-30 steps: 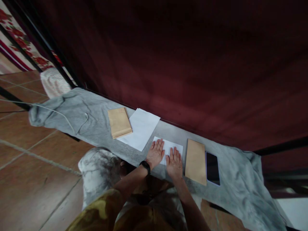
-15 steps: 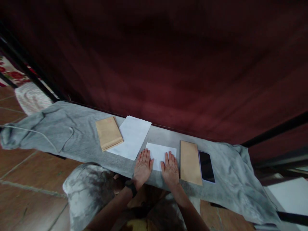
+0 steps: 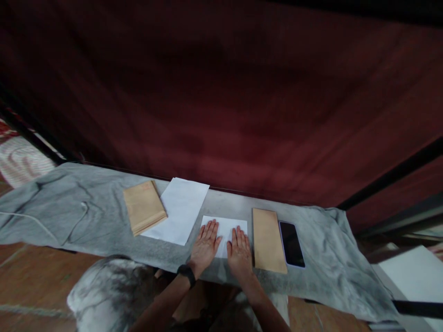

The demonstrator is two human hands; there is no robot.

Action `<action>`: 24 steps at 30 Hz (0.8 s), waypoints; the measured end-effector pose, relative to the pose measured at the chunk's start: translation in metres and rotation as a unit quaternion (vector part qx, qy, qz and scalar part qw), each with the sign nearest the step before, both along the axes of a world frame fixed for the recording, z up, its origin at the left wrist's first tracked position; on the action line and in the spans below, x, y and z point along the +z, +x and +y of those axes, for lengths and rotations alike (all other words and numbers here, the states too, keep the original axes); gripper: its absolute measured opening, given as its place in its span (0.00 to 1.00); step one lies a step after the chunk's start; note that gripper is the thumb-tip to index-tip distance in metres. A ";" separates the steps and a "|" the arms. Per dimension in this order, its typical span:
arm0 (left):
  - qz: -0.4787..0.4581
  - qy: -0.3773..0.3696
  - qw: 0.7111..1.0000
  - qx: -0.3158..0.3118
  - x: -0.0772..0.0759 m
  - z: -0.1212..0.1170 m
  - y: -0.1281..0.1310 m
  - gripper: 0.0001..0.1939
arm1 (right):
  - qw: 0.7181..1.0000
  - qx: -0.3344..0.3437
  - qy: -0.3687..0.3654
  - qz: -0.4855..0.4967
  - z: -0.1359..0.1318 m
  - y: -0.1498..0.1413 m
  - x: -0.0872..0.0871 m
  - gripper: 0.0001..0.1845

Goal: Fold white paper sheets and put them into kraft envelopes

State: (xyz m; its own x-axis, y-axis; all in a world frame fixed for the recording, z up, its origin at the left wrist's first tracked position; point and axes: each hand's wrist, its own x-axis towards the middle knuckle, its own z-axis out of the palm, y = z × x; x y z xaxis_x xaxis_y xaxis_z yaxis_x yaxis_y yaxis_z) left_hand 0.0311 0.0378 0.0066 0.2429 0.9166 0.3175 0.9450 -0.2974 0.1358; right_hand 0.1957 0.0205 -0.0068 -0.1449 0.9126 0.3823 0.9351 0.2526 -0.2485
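A white sheet of paper [image 3: 224,226], apparently folded smaller than the other sheets, lies flat before me. My left hand [image 3: 205,246] presses flat on its left part, fingers stretched out, with a dark band on the wrist. On its right part rests my right hand [image 3: 239,251], palm down with the fingers extended. Just right of that hand is a single brown envelope [image 3: 268,240]. Left of my hands lie larger white sheets [image 3: 183,207], partly under a stack of brown envelopes [image 3: 143,205]. What is beneath my palms is hidden.
A phone [image 3: 292,244] with a dark screen lies beside the single envelope. Grey cloth [image 3: 332,258] covers the long narrow surface, and a white cable [image 3: 34,221] crosses its left end. A dark red curtain [image 3: 221,115] hangs behind, between black bars [image 3: 391,175].
The camera view has shifted, so the things on the cloth appear lower and further left. Both hands stay flat on the paper, the right one slightly closer to its near edge.
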 end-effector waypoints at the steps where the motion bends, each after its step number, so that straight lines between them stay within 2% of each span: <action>1: 0.002 0.001 1.000 0.002 0.000 -0.001 -0.004 0.29 | 1.000 0.001 -0.009 0.004 0.004 -0.003 0.002 0.28; 7: 0.012 -0.010 1.000 -0.002 0.001 -0.004 -0.005 0.28 | 0.997 0.054 -0.055 -0.014 0.033 -0.022 0.010 0.27; 14: 0.015 -0.010 1.000 -0.002 0.003 -0.004 -0.006 0.28 | 1.000 -0.012 -0.018 0.004 0.037 -0.018 0.003 0.28; 19: 0.015 -0.003 1.000 -0.005 0.000 -0.003 -0.007 0.29 | 1.000 -0.019 0.015 0.015 0.023 -0.010 0.002 0.28; 24: 0.016 0.003 1.000 -0.006 0.000 -0.002 -0.007 0.29 | 0.999 0.024 0.025 0.002 -0.023 0.003 0.003 0.29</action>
